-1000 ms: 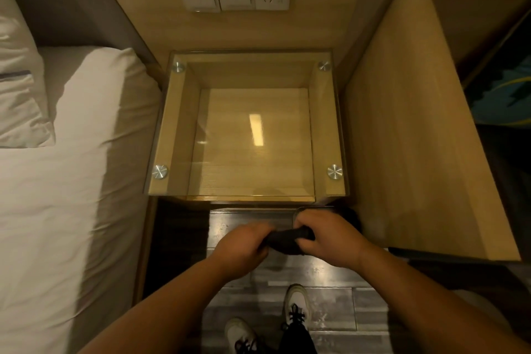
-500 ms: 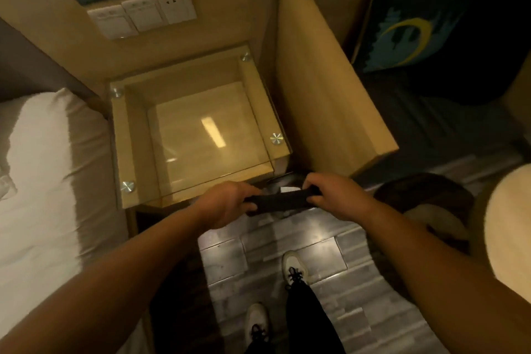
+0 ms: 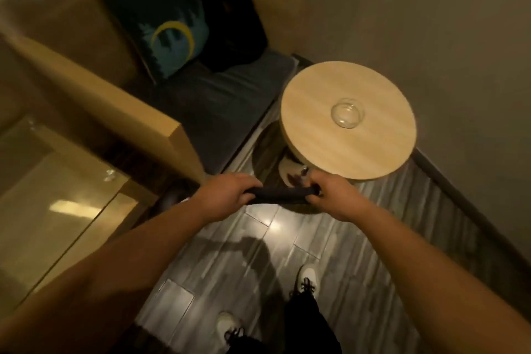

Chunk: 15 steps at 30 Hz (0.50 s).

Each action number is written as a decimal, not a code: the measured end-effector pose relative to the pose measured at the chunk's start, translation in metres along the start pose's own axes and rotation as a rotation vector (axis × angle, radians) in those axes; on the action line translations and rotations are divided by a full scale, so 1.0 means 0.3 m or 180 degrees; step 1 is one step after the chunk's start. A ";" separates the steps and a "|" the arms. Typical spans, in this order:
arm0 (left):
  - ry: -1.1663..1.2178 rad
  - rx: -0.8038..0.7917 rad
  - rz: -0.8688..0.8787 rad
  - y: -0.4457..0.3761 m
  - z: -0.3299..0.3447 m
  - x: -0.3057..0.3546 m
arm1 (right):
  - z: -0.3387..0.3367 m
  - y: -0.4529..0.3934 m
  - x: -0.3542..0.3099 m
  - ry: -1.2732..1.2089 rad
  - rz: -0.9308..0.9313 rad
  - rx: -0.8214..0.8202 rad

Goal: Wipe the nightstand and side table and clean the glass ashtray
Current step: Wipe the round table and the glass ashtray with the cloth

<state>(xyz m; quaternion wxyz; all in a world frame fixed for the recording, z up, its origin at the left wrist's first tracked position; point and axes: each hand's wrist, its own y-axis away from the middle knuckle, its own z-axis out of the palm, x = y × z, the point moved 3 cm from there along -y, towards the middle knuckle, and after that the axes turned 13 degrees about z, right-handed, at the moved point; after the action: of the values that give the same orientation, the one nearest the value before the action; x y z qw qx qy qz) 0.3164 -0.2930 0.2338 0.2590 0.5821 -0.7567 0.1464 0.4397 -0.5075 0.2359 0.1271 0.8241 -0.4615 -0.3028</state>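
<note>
A dark rolled cloth (image 3: pixel 280 196) is stretched between my left hand (image 3: pixel 227 191) and my right hand (image 3: pixel 334 194), each fist closed on one end, above the floor. Just beyond my right hand stands a round wooden side table (image 3: pixel 324 146). A clear glass ashtray (image 3: pixel 347 112) sits upright near the middle of its top. The glass-topped nightstand (image 3: pixel 57 195) is at the left edge, partly cut off by the frame.
A wooden partition (image 3: pixel 120 100) separates the nightstand from a bench with a dark seat pad (image 3: pixel 227 100), a printed cushion (image 3: pixel 161 26) and a black bag (image 3: pixel 232 26). Grey tile floor (image 3: pixel 230 261) lies below, with my shoes on it. A wall runs along the right.
The view has swung right, from the nightstand to the round side table and ashtray. Both hands have kept hold of the cloth and moved right with it, now pulled further apart.
</note>
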 end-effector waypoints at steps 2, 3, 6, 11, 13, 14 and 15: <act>-0.0018 -0.0151 0.0215 -0.174 0.041 0.081 | -0.056 0.031 0.175 -0.0184 0.0273 0.0104; -0.0017 -0.0197 0.0288 -0.246 0.059 0.112 | -0.074 0.038 0.242 -0.0244 0.0372 0.0124; -0.0116 -0.0347 0.0432 -0.495 0.132 0.195 | -0.138 0.030 0.466 -0.0451 0.0614 0.0244; -0.0397 -0.0459 0.0484 -0.839 0.227 0.240 | -0.255 -0.111 0.742 -0.0568 0.0699 0.0339; -0.0512 -0.0359 0.0465 -0.946 0.254 0.226 | -0.302 -0.193 0.824 -0.0436 0.0634 0.0350; -0.0583 -0.0292 0.0475 -1.001 0.267 0.212 | -0.325 -0.242 0.862 -0.0306 0.0563 0.0397; -0.0691 -0.0223 0.0513 -1.053 0.280 0.197 | -0.344 -0.293 0.895 -0.0132 0.0451 0.0501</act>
<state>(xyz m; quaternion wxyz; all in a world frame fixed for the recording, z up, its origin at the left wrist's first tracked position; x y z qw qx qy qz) 0.5889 -0.4729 0.1726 0.1832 0.5225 -0.8292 0.0764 0.6683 -0.6919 0.1715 0.0736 0.7904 -0.5435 -0.2728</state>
